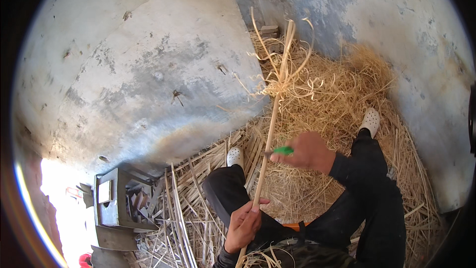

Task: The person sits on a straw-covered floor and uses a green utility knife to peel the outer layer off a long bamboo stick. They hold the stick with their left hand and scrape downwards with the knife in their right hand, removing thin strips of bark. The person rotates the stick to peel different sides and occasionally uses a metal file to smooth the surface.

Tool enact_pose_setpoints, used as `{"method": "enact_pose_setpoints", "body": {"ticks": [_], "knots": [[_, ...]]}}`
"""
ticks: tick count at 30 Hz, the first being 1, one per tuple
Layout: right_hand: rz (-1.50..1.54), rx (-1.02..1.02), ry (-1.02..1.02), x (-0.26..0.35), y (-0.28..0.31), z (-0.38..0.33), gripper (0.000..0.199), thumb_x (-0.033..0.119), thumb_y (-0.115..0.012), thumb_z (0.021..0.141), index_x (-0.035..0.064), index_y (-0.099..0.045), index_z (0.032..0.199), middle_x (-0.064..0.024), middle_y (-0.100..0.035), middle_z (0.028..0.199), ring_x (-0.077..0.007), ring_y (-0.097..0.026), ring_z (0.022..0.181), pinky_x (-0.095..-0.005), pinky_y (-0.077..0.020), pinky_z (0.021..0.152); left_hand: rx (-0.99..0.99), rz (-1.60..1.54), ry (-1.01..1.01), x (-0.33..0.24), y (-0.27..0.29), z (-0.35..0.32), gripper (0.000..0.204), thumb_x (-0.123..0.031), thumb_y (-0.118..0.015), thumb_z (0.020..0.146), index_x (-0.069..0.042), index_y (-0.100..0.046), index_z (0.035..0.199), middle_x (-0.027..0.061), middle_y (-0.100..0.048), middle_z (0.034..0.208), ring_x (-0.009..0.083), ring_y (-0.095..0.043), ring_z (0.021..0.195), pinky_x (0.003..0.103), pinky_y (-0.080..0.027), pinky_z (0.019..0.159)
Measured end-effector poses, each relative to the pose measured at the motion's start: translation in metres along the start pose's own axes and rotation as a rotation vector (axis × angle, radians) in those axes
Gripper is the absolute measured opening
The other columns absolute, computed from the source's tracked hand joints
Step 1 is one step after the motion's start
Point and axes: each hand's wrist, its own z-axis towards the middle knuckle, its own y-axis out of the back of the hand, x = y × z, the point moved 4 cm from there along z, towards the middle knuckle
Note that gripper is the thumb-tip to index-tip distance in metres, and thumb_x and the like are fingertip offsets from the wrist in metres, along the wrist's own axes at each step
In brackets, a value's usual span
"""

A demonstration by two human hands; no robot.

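Two hands work one cane (pixel 271 119) — left hand (pixel 244 223) grips it low to steady it, right hand (pixel 308 151) clasps a green-handled knife (pixel 280 151), shaving curls.

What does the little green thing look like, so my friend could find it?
Find the big heap of straw shavings in the wall corner, then the long pale stick rising over it. The right hand presses a green-handled knife against that stick; it is the only bright green thing there.

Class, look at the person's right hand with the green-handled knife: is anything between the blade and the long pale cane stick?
Nothing visible. The right hand holds the green-handled knife with its blade against the long pale cane stick, which the left hand grips lower down.
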Motion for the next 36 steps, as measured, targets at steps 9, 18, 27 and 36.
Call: {"method": "enact_pose_setpoints", "body": {"ticks": [9, 18, 27, 36], "knots": [[0.026, -0.057, -0.140, -0.036, 0.014, 0.017, 0.082, 0.082, -0.040, 0.080, 0.0081, -0.053, 0.047, -0.0029, -0.035, 0.037, -0.0207, -0.039, 0.032, -0.0379, -0.0320, 0.036, 0.008, 0.096, 0.006, -0.002, -0.003, -0.004, 0.036, -0.023, -0.042, 0.103, 0.003, -0.052, 0.126, -0.0097, -0.031, 0.059, 0.0000, -0.026, 0.051, 0.020, -0.018, 0.047], [-0.096, -0.095, -0.027, -0.012, 0.012, 0.014, 0.085, 0.084, -0.044, 0.075, 0.0038, -0.064, 0.058, -0.0118, -0.051, 0.044, -0.0265, -0.055, 0.041, -0.0377, -0.0427, 0.043, -0.071, 0.297, -0.030, -0.013, -0.007, -0.005, 0.035, -0.024, -0.043, 0.103, 0.001, -0.054, 0.124, -0.0097, -0.032, 0.062, 0.0004, -0.028, 0.054, 0.020, -0.020, 0.049], [-0.007, -0.165, -0.157, -0.056, -0.002, 0.026, 0.077, 0.083, -0.043, 0.078, 0.0122, -0.066, 0.059, -0.0008, -0.049, 0.044, -0.0136, -0.050, 0.038, -0.0321, -0.0341, 0.038, -0.026, 0.052, 0.044, 0.004, -0.001, -0.015, 0.036, -0.022, -0.041, 0.104, 0.003, -0.051, 0.127, -0.0106, -0.031, 0.060, -0.0006, -0.027, 0.051, 0.019, -0.018, 0.047], [-0.157, -0.385, -0.202, -0.104, 0.028, 0.033, 0.076, 0.077, -0.037, 0.086, 0.0140, -0.047, 0.045, 0.0032, -0.031, 0.039, -0.0138, -0.030, 0.032, -0.0339, -0.0261, 0.035, 0.048, 0.190, 0.006, 0.002, -0.008, -0.020, 0.035, -0.023, -0.041, 0.104, 0.002, -0.052, 0.125, -0.0101, -0.031, 0.060, -0.0004, -0.027, 0.052, 0.019, -0.019, 0.048]]}}
